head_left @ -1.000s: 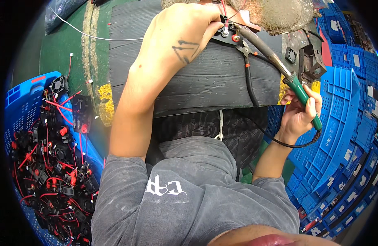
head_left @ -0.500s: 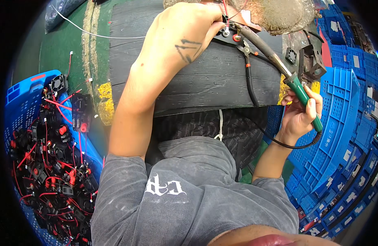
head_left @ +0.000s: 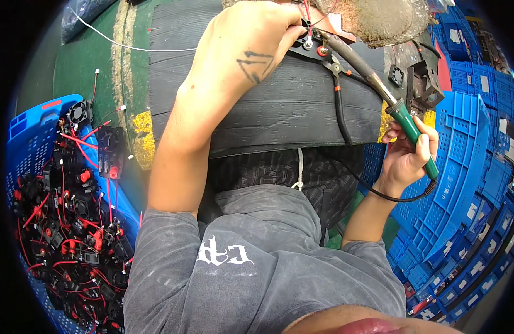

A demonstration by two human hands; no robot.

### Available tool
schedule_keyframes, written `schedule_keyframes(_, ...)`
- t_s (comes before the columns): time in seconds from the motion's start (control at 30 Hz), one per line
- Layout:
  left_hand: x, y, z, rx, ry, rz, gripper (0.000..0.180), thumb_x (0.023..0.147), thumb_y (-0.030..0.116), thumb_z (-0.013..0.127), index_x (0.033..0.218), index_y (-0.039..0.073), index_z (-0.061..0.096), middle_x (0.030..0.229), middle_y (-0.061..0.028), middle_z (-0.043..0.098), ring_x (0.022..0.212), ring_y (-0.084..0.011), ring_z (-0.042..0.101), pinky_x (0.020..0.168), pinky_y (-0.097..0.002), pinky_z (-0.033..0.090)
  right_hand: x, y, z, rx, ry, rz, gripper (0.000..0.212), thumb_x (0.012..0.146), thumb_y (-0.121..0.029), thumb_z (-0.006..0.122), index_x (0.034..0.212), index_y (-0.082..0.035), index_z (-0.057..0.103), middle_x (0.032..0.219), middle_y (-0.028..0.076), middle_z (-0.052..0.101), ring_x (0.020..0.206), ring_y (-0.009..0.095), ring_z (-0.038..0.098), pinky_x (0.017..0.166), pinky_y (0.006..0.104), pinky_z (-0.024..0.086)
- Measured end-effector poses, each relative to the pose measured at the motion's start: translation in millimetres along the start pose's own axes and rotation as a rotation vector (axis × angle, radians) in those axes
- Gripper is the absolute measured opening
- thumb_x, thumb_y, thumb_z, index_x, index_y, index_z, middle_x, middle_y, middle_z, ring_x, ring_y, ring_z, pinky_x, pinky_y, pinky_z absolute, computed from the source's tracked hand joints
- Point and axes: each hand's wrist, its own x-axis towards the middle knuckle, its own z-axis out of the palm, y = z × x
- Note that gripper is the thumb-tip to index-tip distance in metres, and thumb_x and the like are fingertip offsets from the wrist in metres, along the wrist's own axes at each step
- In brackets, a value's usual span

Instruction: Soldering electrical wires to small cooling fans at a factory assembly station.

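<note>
My right hand [head_left: 410,158] is wrapped round the green handle of a soldering iron [head_left: 408,123]. Its long metal barrel slants up and left, with the tip at a small black panel [head_left: 308,52] that bears metal terminals and a red knob. At the panel's left side my left hand [head_left: 251,42] is closed in a pinch beside the tip; what the fingertips hold is too small to make out. Thin red wires [head_left: 307,8] run up from the panel near those fingers. Cutting pliers [head_left: 338,92] with black-and-red handles lie just below the panel, partly under the iron.
The black ribbed board [head_left: 268,125] lies before me. At left a blue crate [head_left: 37,125] is heaped with wired black parts and small fans. Right of the board are a small fan [head_left: 396,74], a metal bracket [head_left: 425,86] and blue crates [head_left: 446,167]. The iron's cord [head_left: 374,191] loops below my right hand.
My left hand has shifted very slightly to the left. The right hand and the soldering iron stay in place.
</note>
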Motion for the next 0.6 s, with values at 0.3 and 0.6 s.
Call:
schedule_keyframes(0.3,0.0,0.2,1.1,-0.023,0.011,-0.003,0.022,0.087,0.006,0.058,0.106,0.014,0.066,0.092,-0.0143,0.066,0.082,-0.0349,0.063,0.071,-0.0387,0.050,1.5,0.6,-2.2,0.020,-0.014,-0.005,0.032,0.091,-0.023,0.048,0.103,0.005,0.058,0.081,0.026,0.065,0.059,0.026,0.063,0.051,0.0332,0.053)
schedule_keyframes(0.6,-2.0,-1.5,2.0,-0.020,0.017,-0.017,0.020,0.087,0.007,0.058,0.104,0.012,0.066,0.090,-0.0160,0.066,0.082,-0.0351,0.063,0.071,-0.0388,0.050,1.4,1.2,-4.1,0.026,-0.026,-0.011,0.032,0.090,-0.023,0.049,0.103,0.005,0.058,0.082,0.026,0.065,0.060,0.026,0.063,0.051,0.0336,0.053)
